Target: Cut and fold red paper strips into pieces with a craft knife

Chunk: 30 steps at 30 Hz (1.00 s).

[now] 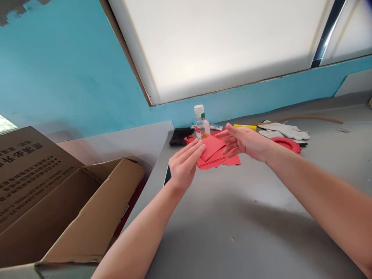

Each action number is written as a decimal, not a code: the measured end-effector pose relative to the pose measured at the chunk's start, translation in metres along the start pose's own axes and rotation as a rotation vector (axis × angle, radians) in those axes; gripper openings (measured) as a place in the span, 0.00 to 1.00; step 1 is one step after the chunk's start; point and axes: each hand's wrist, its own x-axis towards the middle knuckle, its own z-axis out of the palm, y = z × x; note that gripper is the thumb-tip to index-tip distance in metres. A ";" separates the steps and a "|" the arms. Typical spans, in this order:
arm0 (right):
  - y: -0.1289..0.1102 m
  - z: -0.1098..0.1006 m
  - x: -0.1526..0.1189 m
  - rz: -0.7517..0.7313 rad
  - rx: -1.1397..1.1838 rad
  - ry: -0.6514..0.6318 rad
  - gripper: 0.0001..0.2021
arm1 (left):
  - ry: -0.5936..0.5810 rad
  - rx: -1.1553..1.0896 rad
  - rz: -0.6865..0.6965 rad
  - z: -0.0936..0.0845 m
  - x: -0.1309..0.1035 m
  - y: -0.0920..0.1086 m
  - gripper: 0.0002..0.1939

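Several red paper pieces (213, 149) lie in a loose pile on the grey table (215, 209). My left hand (186, 161) is at the pile's left edge, its fingers extended and close together, touching the top red piece. To the right of the pile, my right hand (240, 141) hovers with its fingers spread and nothing in them. Behind the pile stands a clear bottle (201, 123) with a white cap and a little orange content. A dark device (167, 176) is partly hidden by my left hand.
Black cloth (180, 136) lies left of the bottle. White gloves (283, 130), a yellow item (245, 127), a red toothed ring (287, 144) and a thin brown rod (314, 117) lie to the right. An open cardboard box (95, 209) stands left of the table.
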 end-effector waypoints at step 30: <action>-0.003 -0.002 -0.006 -0.320 -0.267 0.031 0.12 | -0.200 -0.784 -0.527 0.006 0.012 0.003 0.14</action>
